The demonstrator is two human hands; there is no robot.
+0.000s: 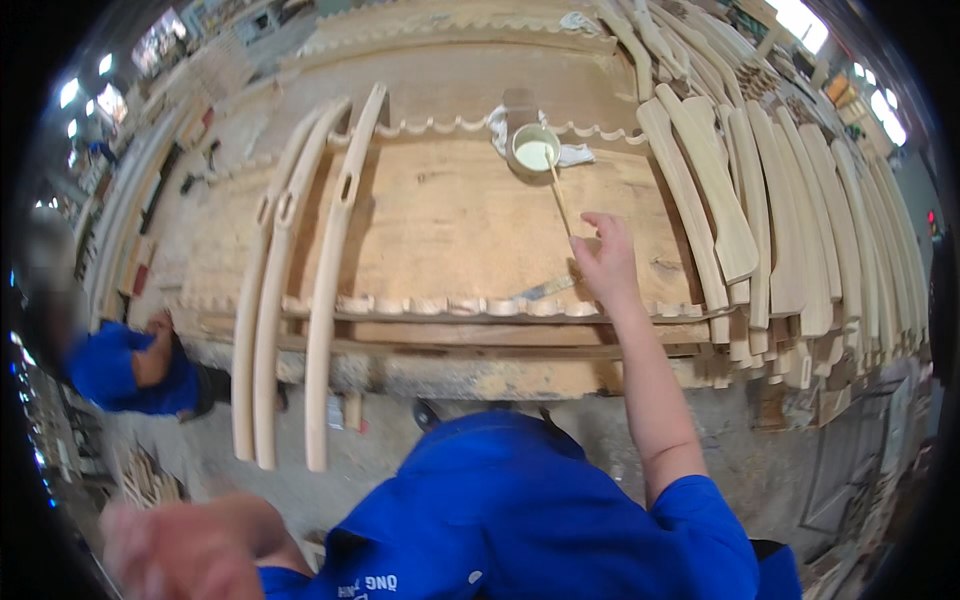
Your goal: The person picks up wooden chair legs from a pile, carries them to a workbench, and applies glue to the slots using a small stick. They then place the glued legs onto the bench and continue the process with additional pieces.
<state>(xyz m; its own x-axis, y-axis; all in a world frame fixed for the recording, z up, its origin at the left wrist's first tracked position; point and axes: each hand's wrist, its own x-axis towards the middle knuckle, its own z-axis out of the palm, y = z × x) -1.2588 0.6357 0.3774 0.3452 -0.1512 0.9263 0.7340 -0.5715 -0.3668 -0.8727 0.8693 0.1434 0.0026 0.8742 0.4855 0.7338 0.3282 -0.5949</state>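
My right hand (605, 262) reaches out over the wooden bench (450, 230) and pinches the near end of a thin wooden stick (558, 195). The stick's far end dips into a small round cup of white glue (534, 152), which stands on a white rag (575, 153). A flat metal blade (545, 290) lies on the bench just left of this hand. My left hand (150, 555) is low at the bottom left, away from the bench and blurred; I cannot tell whether it holds anything.
Three long curved wooden pieces (325, 300) lie across the bench's left side and overhang its near edge. A dense row of curved wooden parts (790, 230) covers the right side. Another person in a blue shirt (120, 365) crouches at the left. Scalloped wooden rails (450, 305) edge the bench.
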